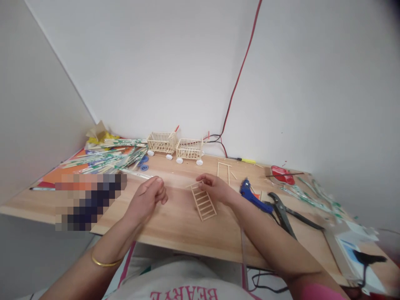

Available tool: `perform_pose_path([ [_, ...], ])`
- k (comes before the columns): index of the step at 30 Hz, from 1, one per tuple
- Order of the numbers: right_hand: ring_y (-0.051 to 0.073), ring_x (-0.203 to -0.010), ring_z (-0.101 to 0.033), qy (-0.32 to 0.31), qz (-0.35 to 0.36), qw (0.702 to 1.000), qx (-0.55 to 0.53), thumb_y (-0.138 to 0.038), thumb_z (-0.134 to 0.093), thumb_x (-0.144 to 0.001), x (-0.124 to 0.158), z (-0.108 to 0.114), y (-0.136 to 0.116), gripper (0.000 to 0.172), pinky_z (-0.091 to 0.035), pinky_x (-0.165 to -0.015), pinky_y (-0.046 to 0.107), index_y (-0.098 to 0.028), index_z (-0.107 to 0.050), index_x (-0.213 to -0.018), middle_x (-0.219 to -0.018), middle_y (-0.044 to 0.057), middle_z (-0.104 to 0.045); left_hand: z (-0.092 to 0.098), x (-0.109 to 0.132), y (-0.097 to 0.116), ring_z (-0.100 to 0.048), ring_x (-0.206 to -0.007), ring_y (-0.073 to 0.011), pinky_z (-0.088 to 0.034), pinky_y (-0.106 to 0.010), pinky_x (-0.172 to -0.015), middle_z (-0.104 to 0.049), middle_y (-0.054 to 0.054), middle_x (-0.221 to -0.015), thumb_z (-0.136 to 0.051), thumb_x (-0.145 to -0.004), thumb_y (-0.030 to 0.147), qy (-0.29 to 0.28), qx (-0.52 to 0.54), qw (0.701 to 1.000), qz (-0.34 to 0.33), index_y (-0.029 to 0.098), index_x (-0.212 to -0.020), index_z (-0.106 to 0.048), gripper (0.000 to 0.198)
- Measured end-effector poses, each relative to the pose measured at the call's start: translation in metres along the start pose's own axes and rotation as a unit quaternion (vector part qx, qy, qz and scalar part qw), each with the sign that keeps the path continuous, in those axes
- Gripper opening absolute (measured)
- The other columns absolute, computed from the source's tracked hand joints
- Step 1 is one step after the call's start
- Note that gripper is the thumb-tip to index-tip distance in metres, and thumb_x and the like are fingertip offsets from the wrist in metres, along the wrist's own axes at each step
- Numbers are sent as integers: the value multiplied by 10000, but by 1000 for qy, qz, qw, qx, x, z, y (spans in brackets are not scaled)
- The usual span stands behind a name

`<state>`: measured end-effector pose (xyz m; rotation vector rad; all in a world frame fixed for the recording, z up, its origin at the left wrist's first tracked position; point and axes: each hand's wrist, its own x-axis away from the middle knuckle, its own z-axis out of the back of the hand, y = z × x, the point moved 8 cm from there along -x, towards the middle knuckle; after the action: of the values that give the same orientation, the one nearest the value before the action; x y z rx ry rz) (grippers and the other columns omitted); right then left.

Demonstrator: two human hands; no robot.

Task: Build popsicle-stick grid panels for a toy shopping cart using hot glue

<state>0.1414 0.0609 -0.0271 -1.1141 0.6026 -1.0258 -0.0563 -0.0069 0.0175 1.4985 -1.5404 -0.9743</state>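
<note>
My right hand (215, 188) pinches the top end of a small ladder-like panel of wooden sticks (203, 202), tilted over the middle of the table. My left hand (152, 195) is curled closed to the left of the panel; whatever its fingers hold, if anything, is hidden. Beyond the hands, two little stick-built carts with white wheels stand side by side, a left cart (161, 143) and a right cart (189, 150). A thin rectangular stick frame (224, 163) lies behind my right hand.
Right of my right arm lie a blue glue gun (254, 198) and black-handled pliers (283, 214). Bundles of wrapped sticks (103, 160) and blue discs (144, 167) are at the left. A red cable (239, 75) runs down the wall. A white box (350, 254) sits at the right edge.
</note>
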Motion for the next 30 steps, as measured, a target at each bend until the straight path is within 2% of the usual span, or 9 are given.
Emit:
perform_pose_path([
  [3,206,-942,-552,22,76,982,173,-311,-611,-766,1,0,-14,390,-433,-820,368,-200,-577,-1138,-1027,79,-598,-5,2,-12,-246,-405,-58,-353,-232,-462,-242,85,-472,-502,-880,356,-25,36,998,40,178,-536,-331,423],
  [6,265,-1151,-465,71,132,949,277,-279,-628,-767,7,3,-39,385,-359,-968,454,-198,-595,-1141,-1218,137,-533,-15,4,-24,-248,-373,-52,-360,-238,-459,-254,86,-456,-470,-890,412,-65,98,988,96,170,-528,-347,452],
  [10,189,-944,-575,71,215,954,195,-275,-540,-856,26,-11,-89,234,-447,-859,360,-198,-628,-1059,-988,81,-638,-34,7,-35,-293,-364,-55,-387,-253,-490,-285,79,-444,-458,-885,452,-106,146,974,136,160,-515,-364,481],
  [13,146,-759,-608,-6,192,978,76,-340,-578,-840,35,-33,-106,233,-491,-680,281,-196,-636,-1013,-861,33,-653,-48,9,-41,-346,-391,-66,-407,-268,-527,-327,69,-451,-497,-861,466,-126,137,974,131,157,-516,-387,476],
  [15,134,-683,-604,-22,176,984,27,-372,-580,-837,37,-41,-109,219,-486,-609,258,-186,-648,-930,-801,19,-648,-55,10,-45,-355,-395,-68,-402,-266,-524,-337,64,-446,-511,-850,475,-132,129,974,134,156,-511,-395,480],
  [18,128,-697,-588,12,228,972,61,-343,-545,-869,38,-38,-112,204,-466,-655,256,-180,-654,-816,-757,17,-634,-60,12,-51,-316,-375,-59,-378,-246,-492,-314,70,-431,-513,-853,464,-133,156,961,187,154,-512,-397,475],
  [23,136,-733,-526,12,353,922,159,-289,-451,-915,37,-28,-121,231,-428,-713,273,-181,-596,-771,-744,28,-573,-76,22,-49,-315,-422,-54,-363,-214,-478,-342,65,-501,-547,-849,406,-197,244,901,299,147,-595,-458,373],
  [27,136,-742,-535,84,314,940,106,-299,-461,-911,34,-2,-123,198,-429,-716,276,-193,-575,-788,-768,22,-583,-76,18,-39,-385,-505,-64,-385,-215,-522,-393,47,-586,-628,-800,287,-200,230,920,244,142,-690,-526,209],
  [30,140,-785,-565,43,286,955,69,-310,-484,-900,37,-3,-123,173,-442,-739,282,-198,-611,-864,-837,30,-620,-73,14,-39,-434,-542,-84,-402,-236,-552,-429,30,-601,-639,-790,301,-181,191,942,210,142,-700,-543,207],
])
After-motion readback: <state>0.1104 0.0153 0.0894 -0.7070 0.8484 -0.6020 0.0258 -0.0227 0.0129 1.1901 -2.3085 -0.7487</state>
